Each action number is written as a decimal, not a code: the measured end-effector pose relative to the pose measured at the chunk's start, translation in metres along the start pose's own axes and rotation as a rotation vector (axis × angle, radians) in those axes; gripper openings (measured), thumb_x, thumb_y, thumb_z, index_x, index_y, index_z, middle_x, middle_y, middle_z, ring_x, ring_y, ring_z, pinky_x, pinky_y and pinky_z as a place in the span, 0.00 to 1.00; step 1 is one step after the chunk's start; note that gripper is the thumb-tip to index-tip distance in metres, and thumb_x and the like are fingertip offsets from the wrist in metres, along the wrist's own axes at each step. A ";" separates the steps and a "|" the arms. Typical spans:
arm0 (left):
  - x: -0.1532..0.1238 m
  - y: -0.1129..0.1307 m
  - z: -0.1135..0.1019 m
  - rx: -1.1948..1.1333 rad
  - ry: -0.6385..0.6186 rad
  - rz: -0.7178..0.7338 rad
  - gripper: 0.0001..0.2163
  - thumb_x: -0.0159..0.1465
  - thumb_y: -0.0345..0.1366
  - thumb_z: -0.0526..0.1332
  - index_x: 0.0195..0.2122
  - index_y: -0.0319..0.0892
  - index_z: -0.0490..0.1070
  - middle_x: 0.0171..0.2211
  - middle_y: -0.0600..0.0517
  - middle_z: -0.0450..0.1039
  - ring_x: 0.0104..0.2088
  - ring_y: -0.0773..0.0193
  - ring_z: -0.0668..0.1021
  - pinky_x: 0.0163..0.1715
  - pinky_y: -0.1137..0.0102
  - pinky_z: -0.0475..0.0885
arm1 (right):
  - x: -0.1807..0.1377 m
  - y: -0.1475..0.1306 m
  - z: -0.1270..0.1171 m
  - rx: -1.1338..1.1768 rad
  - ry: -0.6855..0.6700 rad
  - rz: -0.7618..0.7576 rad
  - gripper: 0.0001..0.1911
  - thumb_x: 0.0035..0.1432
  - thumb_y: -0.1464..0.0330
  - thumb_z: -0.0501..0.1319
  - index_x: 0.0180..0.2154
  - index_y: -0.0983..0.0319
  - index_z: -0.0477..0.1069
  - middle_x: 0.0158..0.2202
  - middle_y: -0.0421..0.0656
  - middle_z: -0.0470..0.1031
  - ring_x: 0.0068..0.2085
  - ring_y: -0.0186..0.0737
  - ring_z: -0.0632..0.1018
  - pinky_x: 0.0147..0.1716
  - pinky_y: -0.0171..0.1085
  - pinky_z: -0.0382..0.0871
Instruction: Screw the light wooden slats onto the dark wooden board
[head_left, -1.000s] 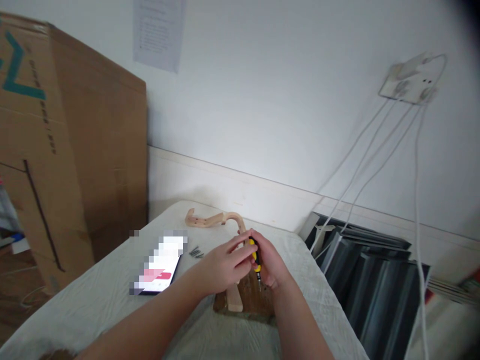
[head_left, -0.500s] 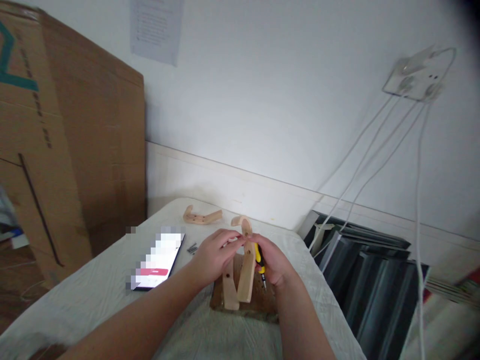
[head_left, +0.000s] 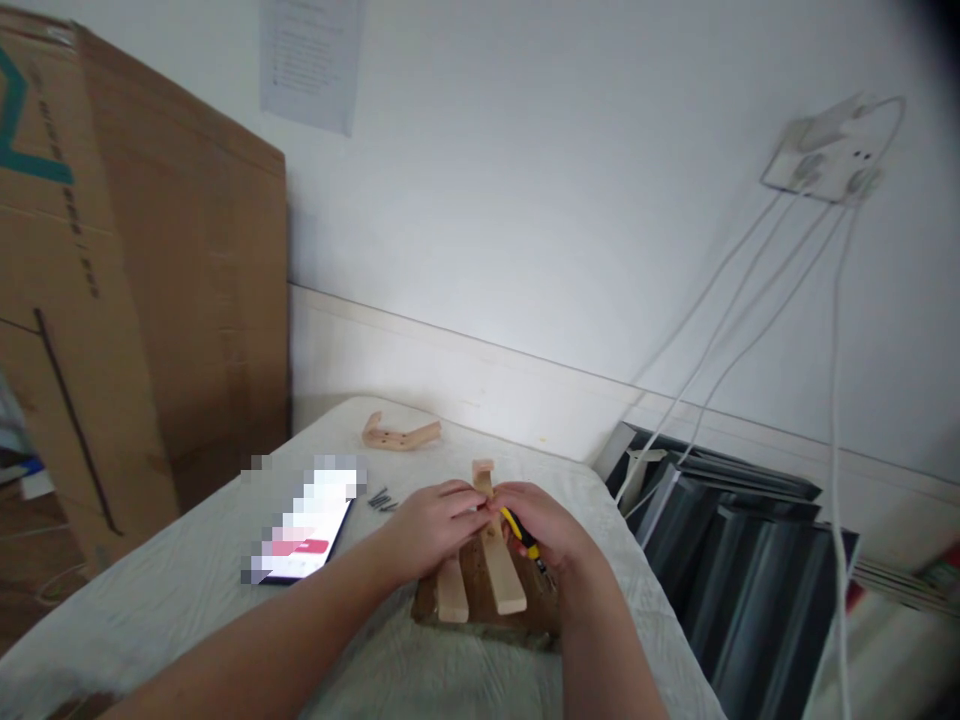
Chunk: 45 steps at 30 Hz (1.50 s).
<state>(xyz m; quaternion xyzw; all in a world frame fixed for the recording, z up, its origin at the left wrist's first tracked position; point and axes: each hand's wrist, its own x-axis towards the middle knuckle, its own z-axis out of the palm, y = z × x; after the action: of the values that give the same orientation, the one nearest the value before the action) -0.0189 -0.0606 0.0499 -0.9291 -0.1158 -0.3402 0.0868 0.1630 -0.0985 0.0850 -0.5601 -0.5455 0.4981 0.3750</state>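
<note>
Between my hands a pale curved wooden hook (head_left: 501, 572) with screw holes slants above a dark wooden board (head_left: 517, 628). The fingers of my left hand (head_left: 439, 525) are closed at its upper part; the fingertips of both hands meet there, and any small part between them is hidden. My right hand (head_left: 546, 525) keeps a yellow-and-black screwdriver (head_left: 520, 532) in its palm, tip pointing down toward the board, while its thumb and forefinger pinch at the hook. A second wooden piece (head_left: 453, 592) rests on the board, partly under my left hand.
Left of my hands several dark screws (head_left: 381, 498) lie on the white cloth (head_left: 232, 640), near a lit phone (head_left: 307, 525). Another wooden hook (head_left: 401, 436) lies at the back. A big cardboard box (head_left: 202, 280) stands left; dark metal panels (head_left: 750, 560) and hanging white cables (head_left: 836, 400) are right.
The hook in my hands has turned and tipped, its curved top now lower and its near end farther right. The screwdriver has swung to a more slanted angle in my right hand.
</note>
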 end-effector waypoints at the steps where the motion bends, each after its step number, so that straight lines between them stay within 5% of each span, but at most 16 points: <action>1: 0.000 -0.001 0.002 -0.018 -0.051 -0.012 0.12 0.68 0.32 0.52 0.48 0.40 0.72 0.44 0.47 0.75 0.45 0.61 0.74 0.45 0.67 0.72 | 0.002 0.002 -0.002 -0.082 -0.002 0.014 0.07 0.46 0.66 0.56 0.22 0.62 0.69 0.14 0.35 0.66 0.15 0.29 0.65 0.11 0.28 0.49; 5: 0.001 -0.005 0.005 -0.144 -0.218 -0.084 0.11 0.65 0.34 0.56 0.46 0.44 0.75 0.46 0.49 0.76 0.45 0.60 0.76 0.47 0.67 0.70 | 0.009 0.012 -0.008 -0.345 -0.025 0.120 0.11 0.48 0.65 0.55 0.20 0.62 0.70 0.15 0.38 0.68 0.15 0.30 0.67 0.12 0.29 0.50; 12: 0.009 -0.006 -0.008 -0.444 -0.316 -0.121 0.10 0.60 0.28 0.60 0.39 0.46 0.78 0.41 0.53 0.80 0.43 0.64 0.79 0.44 0.72 0.70 | 0.009 0.011 -0.010 -0.447 -0.005 0.156 0.11 0.47 0.66 0.58 0.17 0.62 0.67 0.12 0.37 0.64 0.13 0.29 0.63 0.12 0.30 0.51; 25: -0.002 -0.017 0.017 -0.373 -0.211 -0.257 0.19 0.56 0.21 0.52 0.41 0.41 0.78 0.43 0.49 0.79 0.45 0.63 0.78 0.50 0.68 0.70 | 0.003 0.014 -0.013 -0.608 -0.078 0.025 0.06 0.47 0.68 0.61 0.22 0.62 0.70 0.11 0.35 0.63 0.14 0.31 0.66 0.15 0.30 0.52; 35: 0.002 -0.016 0.019 -0.369 -0.223 -0.235 0.18 0.57 0.20 0.51 0.41 0.40 0.77 0.44 0.47 0.78 0.47 0.60 0.78 0.51 0.66 0.69 | 0.005 0.014 -0.010 -0.589 0.008 -0.022 0.06 0.47 0.69 0.63 0.21 0.63 0.71 0.12 0.35 0.65 0.14 0.29 0.65 0.15 0.30 0.52; 45: 0.001 -0.023 0.025 -0.468 -0.271 -0.151 0.16 0.58 0.21 0.52 0.40 0.40 0.77 0.43 0.48 0.78 0.47 0.61 0.77 0.53 0.65 0.66 | 0.006 0.013 -0.011 -0.608 -0.052 0.040 0.07 0.50 0.68 0.62 0.24 0.65 0.72 0.15 0.37 0.66 0.16 0.30 0.67 0.15 0.29 0.54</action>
<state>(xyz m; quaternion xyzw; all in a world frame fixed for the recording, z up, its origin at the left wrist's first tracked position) -0.0087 -0.0319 0.0336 -0.9497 -0.1135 -0.2359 -0.1718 0.1762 -0.0929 0.0742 -0.6445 -0.6676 0.3335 0.1662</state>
